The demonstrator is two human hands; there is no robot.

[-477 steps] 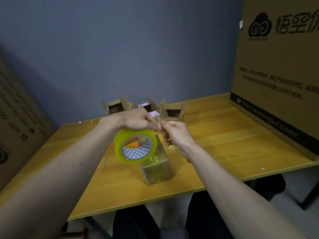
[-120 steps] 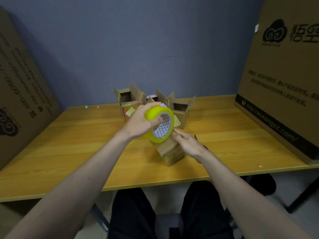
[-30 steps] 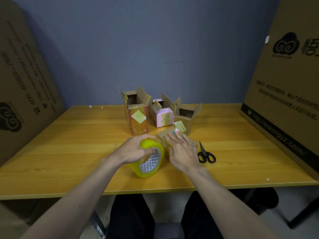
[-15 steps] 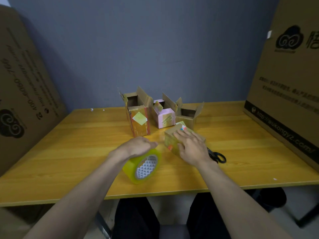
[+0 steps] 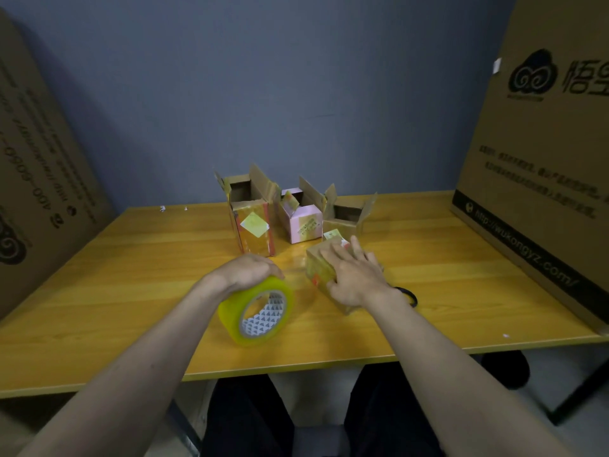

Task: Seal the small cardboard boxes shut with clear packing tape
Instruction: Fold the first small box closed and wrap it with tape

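A yellow-tinted roll of packing tape (image 5: 258, 311) stands on edge on the wooden table (image 5: 131, 278), and my left hand (image 5: 245, 270) grips its top. To its right lies a small closed cardboard box (image 5: 318, 268). My right hand (image 5: 354, 277) rests flat on that box with fingers spread. Behind them stand three small boxes with flaps up: a tall brown one (image 5: 252, 225), a pink one (image 5: 301, 221) and a low brown one (image 5: 346, 216).
Black scissors (image 5: 407, 295) lie just right of my right wrist, mostly hidden by it. Large printed cartons lean at the left (image 5: 36, 179) and stand at the right (image 5: 540, 153) of the table. A blue-grey wall rises behind.
The closed box and my right hand have shifted a little to the right. My left hand has kept the tape roll on the table, rolled slightly toward me.
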